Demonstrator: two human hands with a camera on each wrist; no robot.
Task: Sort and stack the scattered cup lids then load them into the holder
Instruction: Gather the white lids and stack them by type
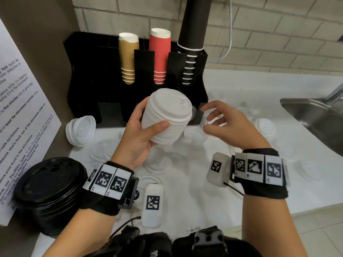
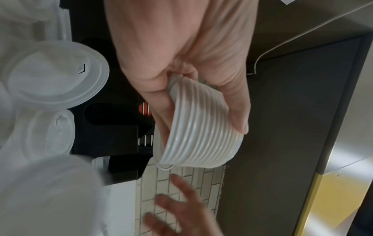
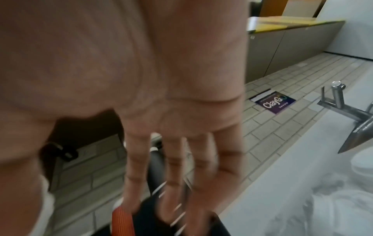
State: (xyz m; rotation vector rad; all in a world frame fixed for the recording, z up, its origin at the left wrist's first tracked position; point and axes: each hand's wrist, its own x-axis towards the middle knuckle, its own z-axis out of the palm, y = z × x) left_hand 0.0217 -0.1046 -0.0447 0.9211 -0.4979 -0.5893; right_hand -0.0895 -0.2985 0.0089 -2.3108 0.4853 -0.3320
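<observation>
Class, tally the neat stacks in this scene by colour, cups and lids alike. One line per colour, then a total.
White stacks of plastic lids: 2
Black stacks: 2, plastic lids, paper cups
Gold stack of paper cups: 1
Red stack of ribbed paper cups: 1
Total: 6

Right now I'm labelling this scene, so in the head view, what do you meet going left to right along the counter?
black lid stack → small white lid stack → white lid stack gripped by the left hand → empty right hand → steel sink
</observation>
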